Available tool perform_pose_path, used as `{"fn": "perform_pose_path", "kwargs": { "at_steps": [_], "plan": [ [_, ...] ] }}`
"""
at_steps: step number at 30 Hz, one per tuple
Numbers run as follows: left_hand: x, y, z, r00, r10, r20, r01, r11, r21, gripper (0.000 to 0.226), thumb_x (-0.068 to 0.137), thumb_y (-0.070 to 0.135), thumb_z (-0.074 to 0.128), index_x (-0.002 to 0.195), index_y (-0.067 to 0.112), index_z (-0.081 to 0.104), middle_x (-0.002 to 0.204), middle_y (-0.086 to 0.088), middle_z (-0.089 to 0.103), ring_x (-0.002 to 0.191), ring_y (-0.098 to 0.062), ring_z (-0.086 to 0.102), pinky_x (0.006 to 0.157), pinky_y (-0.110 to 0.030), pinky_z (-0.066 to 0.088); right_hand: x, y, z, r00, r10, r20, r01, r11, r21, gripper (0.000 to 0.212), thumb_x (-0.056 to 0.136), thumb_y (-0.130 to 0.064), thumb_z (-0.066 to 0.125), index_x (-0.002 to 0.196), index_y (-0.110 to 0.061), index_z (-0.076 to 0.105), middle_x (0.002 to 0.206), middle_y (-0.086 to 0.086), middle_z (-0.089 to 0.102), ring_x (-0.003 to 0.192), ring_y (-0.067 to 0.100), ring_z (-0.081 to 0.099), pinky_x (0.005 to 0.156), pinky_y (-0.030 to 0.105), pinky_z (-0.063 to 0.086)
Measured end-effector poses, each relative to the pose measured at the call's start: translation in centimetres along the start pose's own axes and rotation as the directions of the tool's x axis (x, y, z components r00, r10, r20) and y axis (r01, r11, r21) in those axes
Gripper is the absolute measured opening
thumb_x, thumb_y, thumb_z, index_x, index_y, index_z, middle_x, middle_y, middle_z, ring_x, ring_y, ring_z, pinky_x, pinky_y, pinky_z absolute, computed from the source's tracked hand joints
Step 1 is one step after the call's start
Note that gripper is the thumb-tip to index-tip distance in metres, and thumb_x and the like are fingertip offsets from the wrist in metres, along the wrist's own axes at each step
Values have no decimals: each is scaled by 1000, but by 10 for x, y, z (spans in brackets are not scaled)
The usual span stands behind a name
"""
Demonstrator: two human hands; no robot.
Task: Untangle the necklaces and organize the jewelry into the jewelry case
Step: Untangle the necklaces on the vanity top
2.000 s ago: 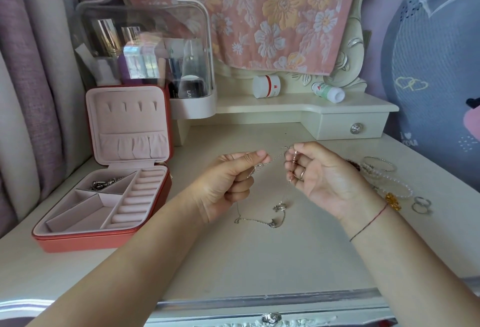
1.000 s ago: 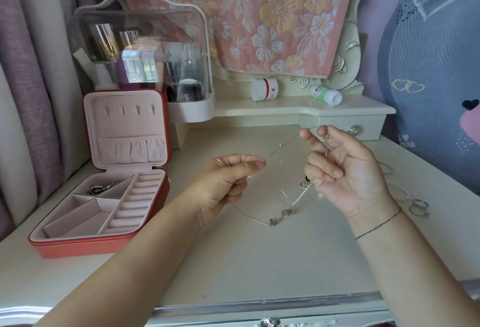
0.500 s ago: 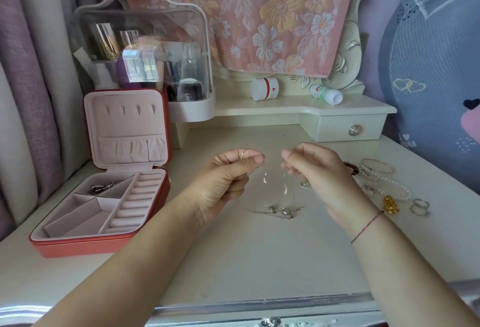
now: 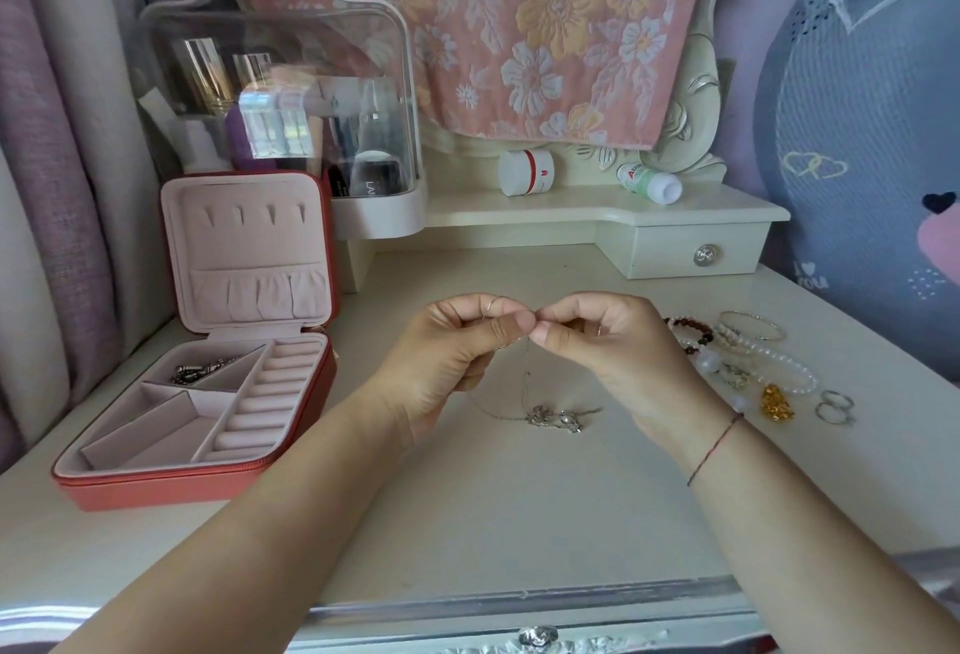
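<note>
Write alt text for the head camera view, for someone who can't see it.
The left hand and right hand pinch a tangled silver necklace above a cream table, its pendants resting there. An open red jewelry case sits left; bracelets and rings lie right.

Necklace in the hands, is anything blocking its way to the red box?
Nothing visible does. The left hand and right hand pinch the necklace chain above the table. The box lies open to the left, and only bare table and the left forearm lie between.
</note>
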State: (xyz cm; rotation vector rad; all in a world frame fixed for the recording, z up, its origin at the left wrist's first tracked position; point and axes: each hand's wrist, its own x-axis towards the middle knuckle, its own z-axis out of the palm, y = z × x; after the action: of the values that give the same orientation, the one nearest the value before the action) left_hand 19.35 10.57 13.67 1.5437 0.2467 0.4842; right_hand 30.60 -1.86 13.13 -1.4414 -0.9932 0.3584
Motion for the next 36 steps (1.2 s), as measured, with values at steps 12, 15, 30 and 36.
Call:
{"fn": "perform_pose_path", "kwargs": {
  "at_steps": [12, 15, 30, 36],
  "plan": [
    [1, 0, 0, 1000, 0, -22, 0, 1000, 10, 12, 67, 30, 73, 70, 19, 69, 61, -2, 26, 47, -9, 17, 46, -23, 13, -1, 1, 1, 996, 47, 75, -52, 997, 60, 5, 81, -10, 73, 84, -13, 72, 77, -2, 67, 74, 6, 60, 74, 14, 47],
    [1, 0, 0, 1000, -9, -10, 10, 1000, 15, 11, 66, 30, 73, 68, 20, 70, 60, 0, 26, 47, -9, 17, 45, -22, 13, -1, 1, 0, 998, 51, 43, -54, 997, 63, 6, 78, -11, 75, 81, -16, 73, 74, -4, 69, 72, 5, 61, 74, 14, 47],
    [-1, 2, 0, 999, -39, 15, 39, 999, -6, 11, 66, 22, 73, 71, 15, 67, 50, 8, 32, 42, -5, 19, 42, -18, 14, -2, -2, 3, 994, 58, 93, -61, 998, 27, 7, 76, -17, 72, 74, -14, 67, 64, -4, 61, 68, 7, 55, 71, 15, 43],
    [-2, 1, 1, 1000, -22, 20, 22, 1000, 5, 8, 66, 23, 74, 69, 17, 70, 50, 7, 37, 45, -7, 19, 44, -19, 14, 0, 0, 4, 996, 57, 68, -59, 998, 26, 8, 68, -19, 61, 72, -12, 61, 65, 2, 58, 70, 11, 51, 72, 23, 40]
  ]
}}
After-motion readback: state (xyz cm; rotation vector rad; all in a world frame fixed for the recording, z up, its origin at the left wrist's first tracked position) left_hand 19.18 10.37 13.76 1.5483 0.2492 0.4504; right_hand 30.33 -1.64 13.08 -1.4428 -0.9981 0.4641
